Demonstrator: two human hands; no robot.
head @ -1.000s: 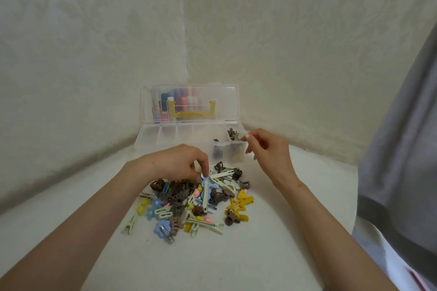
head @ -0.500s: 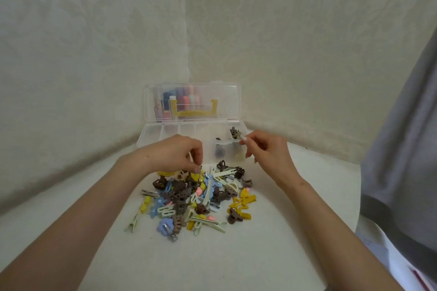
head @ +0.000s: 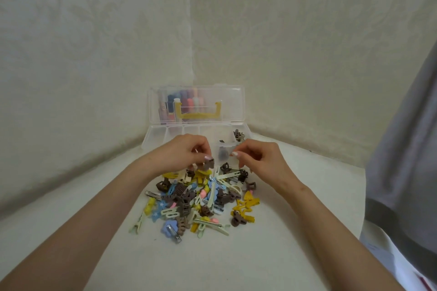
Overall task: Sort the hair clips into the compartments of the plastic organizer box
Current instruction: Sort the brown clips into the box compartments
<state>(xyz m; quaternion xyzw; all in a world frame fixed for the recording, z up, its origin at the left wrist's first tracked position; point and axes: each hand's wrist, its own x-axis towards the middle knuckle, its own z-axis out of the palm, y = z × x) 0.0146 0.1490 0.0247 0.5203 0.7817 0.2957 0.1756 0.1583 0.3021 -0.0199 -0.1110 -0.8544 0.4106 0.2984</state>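
A mixed heap of hair clips (head: 201,198) in brown, yellow, blue, pale green and pink lies on the white surface. Behind it stands the clear plastic organizer box (head: 151,140) with its lid (head: 233,101) raised. A few brown clips (head: 238,136) lie in its far right compartment, and a dark clip (head: 222,155) in a front one. My left hand (head: 184,155) pinches a small brown claw clip (head: 209,163) just above the heap's far edge. My right hand (head: 262,160) hovers beside it, fingers curled with thumb against forefinger; nothing shows between them.
The box sits in a corner between two pale patterned walls. Coloured spools and a yellow handle (head: 197,113) show through the lid. A grey and white cloth (head: 402,172) hangs along the right edge. Bare white surface lies in front of the heap.
My left hand has come up off the heap with a brown claw clip pinched in its fingers. My right hand has dropped slightly from the box rim toward the left hand.
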